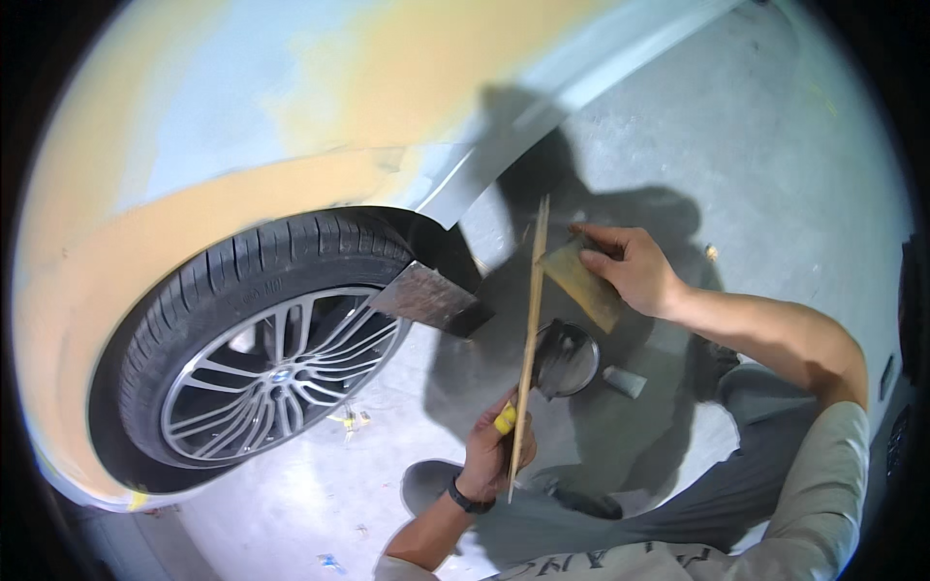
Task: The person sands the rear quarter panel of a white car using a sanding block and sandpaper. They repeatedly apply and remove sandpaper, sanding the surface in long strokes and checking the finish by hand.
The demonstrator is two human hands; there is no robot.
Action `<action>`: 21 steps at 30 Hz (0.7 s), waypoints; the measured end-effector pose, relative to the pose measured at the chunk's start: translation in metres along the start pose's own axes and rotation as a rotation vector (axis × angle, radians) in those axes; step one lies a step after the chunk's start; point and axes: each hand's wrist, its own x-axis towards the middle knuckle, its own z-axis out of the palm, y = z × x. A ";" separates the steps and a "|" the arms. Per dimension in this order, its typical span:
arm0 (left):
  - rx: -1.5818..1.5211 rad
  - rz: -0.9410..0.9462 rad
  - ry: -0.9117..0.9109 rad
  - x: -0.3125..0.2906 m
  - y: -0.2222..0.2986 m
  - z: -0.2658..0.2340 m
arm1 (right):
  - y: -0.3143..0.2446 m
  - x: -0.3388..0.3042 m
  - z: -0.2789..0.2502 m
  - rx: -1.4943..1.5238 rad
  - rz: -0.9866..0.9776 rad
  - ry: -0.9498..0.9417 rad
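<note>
My left hand [492,453], with a dark band at its wrist, is closed at the lower end of a thin board [533,320] seen nearly edge-on. A yellow piece [506,418] shows at the same fingers, perhaps a tool's handle; most of it is hidden. Between the thumb and fingers of my right hand [630,269] is a flat yellowish spreader [584,286], its edge close to the board's upper part. Left of them, a car's wheel [281,378] sits under a fender [320,179] with patchy yellow-beige and pale areas.
A rectangular metal plate [431,298] lies against the tyre's right side. On the grey floor [775,174] stands a round dark tin [570,358], with a small pale tube [625,382] beside it. My shadow covers the floor around them. Small scraps [351,419] lie below the wheel.
</note>
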 end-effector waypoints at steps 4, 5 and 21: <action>-0.059 0.042 0.210 -0.072 0.003 -0.023 | 0.020 0.007 0.052 0.039 -0.062 0.173; -0.144 0.040 0.261 -0.091 0.000 -0.028 | 0.017 0.015 0.073 0.136 -0.067 0.242; -0.293 0.264 0.527 -0.183 -0.028 -0.041 | -0.083 0.119 0.236 1.185 -0.155 0.875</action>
